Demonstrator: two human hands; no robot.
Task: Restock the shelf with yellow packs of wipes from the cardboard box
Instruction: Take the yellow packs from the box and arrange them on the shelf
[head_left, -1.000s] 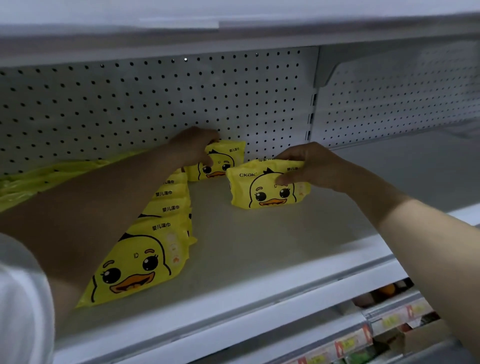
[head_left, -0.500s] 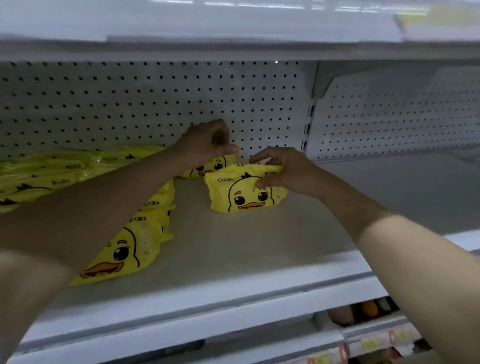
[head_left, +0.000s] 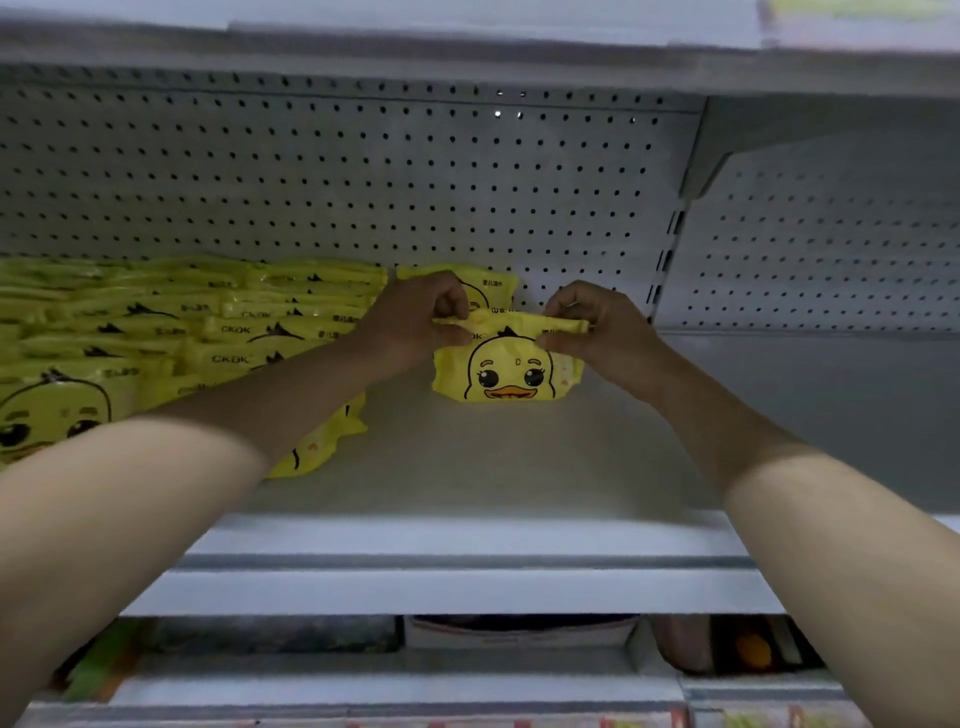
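White pegboard back panel (head_left: 363, 171), grey bracket at right (head_left: 701, 171); blurred goods below (head_left: 748, 649)

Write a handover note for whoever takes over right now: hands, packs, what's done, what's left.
Left hand: pinches the top left edge of the front pack of wipes.
Right hand: pinches its top right edge.
Front pack stands upright on the shelf, duck face forward, just in front of the rear pack, which is by the pegboard back panel.
Done: stocked packs fill the shelf's left side; a new row of two has begun.
Left: let go, then probably fill the bare shelf in front and to the right. The cardboard box is not in view.
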